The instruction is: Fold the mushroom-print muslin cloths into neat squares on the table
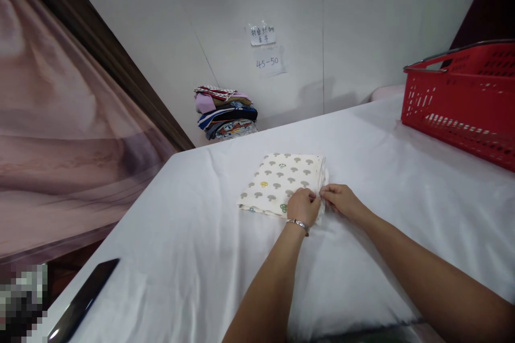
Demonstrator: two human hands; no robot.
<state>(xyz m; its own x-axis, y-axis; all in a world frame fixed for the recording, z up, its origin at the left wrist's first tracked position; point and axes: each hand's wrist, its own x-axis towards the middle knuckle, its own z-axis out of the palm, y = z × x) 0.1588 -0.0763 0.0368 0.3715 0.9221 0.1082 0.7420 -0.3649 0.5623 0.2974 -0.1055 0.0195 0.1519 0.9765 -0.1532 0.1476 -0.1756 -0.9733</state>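
A folded cream cloth printed with grey mushrooms, plus a few yellow and green ones, lies flat on the white-covered table. My left hand, with a silver bracelet at the wrist, rests over the cloth's near right corner, fingers closed on its right edge. Just to the right, my right hand pinches the same layered edge between thumb and fingers. The two sets of fingertips almost meet there. The exact layers in each grip are hidden.
A red plastic basket with a metal handle stands at the back right. Folded fabrics are piled beyond the table's far edge, by the wall. A dark flat object lies at the near left, and pinkish curtains hang on the left.
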